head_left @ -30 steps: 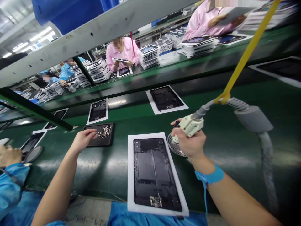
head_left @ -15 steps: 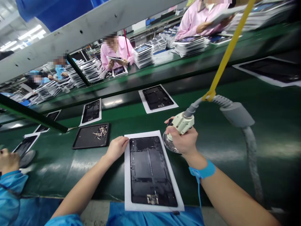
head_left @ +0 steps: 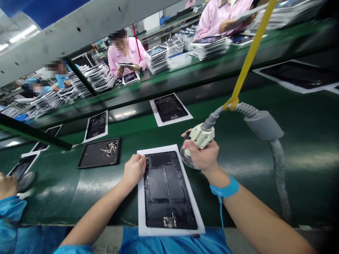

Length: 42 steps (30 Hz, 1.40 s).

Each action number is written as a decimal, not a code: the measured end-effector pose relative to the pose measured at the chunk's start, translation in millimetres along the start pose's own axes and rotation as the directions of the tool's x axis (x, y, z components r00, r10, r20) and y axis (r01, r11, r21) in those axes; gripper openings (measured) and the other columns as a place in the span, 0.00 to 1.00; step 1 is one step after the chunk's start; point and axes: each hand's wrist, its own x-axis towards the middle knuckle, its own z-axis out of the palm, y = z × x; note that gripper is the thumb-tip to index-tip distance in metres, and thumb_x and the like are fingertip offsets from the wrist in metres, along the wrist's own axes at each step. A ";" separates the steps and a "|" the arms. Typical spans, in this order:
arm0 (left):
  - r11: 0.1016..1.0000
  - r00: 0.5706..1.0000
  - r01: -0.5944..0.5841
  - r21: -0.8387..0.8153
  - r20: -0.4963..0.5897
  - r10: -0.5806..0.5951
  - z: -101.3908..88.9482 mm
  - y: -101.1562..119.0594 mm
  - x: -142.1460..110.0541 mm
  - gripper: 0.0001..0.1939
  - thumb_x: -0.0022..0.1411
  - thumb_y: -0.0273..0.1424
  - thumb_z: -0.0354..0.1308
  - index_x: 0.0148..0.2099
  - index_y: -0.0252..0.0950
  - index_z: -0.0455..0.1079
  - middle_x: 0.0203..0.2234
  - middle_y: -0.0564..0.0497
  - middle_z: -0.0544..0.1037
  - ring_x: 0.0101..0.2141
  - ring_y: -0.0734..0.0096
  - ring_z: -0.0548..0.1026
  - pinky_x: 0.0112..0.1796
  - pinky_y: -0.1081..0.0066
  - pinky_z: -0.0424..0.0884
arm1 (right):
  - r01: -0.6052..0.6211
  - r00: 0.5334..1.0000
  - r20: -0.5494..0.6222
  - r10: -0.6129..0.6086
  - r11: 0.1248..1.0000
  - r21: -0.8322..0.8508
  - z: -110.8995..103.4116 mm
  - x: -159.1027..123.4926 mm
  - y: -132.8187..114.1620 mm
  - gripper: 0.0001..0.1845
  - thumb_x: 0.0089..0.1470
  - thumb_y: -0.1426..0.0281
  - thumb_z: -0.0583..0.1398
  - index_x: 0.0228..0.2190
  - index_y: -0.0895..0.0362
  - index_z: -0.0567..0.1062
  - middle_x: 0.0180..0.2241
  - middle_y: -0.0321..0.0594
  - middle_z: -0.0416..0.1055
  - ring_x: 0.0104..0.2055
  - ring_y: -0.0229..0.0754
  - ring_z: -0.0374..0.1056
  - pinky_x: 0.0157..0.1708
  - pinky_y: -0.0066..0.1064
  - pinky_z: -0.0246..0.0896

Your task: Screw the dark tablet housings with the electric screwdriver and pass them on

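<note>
Left hand (head_left: 134, 171) lies flat, fingers together, on the black tablet panel (head_left: 165, 190); right hand (head_left: 203, 155) clenches a hose-fed disc tool (head_left: 201, 137); metal pins (head_left: 109, 148) remain in the tray (head_left: 87, 160).

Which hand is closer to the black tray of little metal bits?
Left. The left hand is just right of the black tray; the right hand is farther, past the tablet.
</note>
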 end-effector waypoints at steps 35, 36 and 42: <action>0.845 0.992 -0.020 -0.534 -0.114 -0.049 24.7 -42.2 50.0 0.13 0.71 0.33 0.52 0.39 0.37 0.78 0.29 0.50 0.79 0.31 0.68 0.76 0.34 0.70 0.67 | -0.029 0.998 -0.050 0.034 0.996 0.084 0.7 -4.2 12.5 0.12 0.57 0.63 0.68 0.41 0.54 0.76 0.35 0.38 0.78 0.22 0.36 0.72 0.24 0.31 0.71; 0.844 0.992 -0.020 -0.535 -0.113 -0.048 24.4 -42.0 50.0 0.14 0.71 0.33 0.52 0.39 0.37 0.78 0.29 0.50 0.79 0.31 0.68 0.76 0.35 0.70 0.67 | -0.030 0.998 -0.052 0.035 0.996 0.084 0.8 -4.1 12.6 0.13 0.57 0.63 0.68 0.41 0.54 0.76 0.35 0.38 0.78 0.22 0.36 0.72 0.23 0.31 0.71; 0.845 0.993 -0.018 -0.535 -0.106 -0.046 22.6 -41.6 50.5 0.14 0.71 0.34 0.52 0.39 0.38 0.78 0.30 0.50 0.79 0.32 0.68 0.76 0.35 0.70 0.68 | -0.038 0.998 -0.054 0.044 0.994 0.101 1.3 -3.3 14.8 0.13 0.55 0.63 0.69 0.40 0.55 0.76 0.33 0.37 0.77 0.22 0.36 0.72 0.23 0.30 0.70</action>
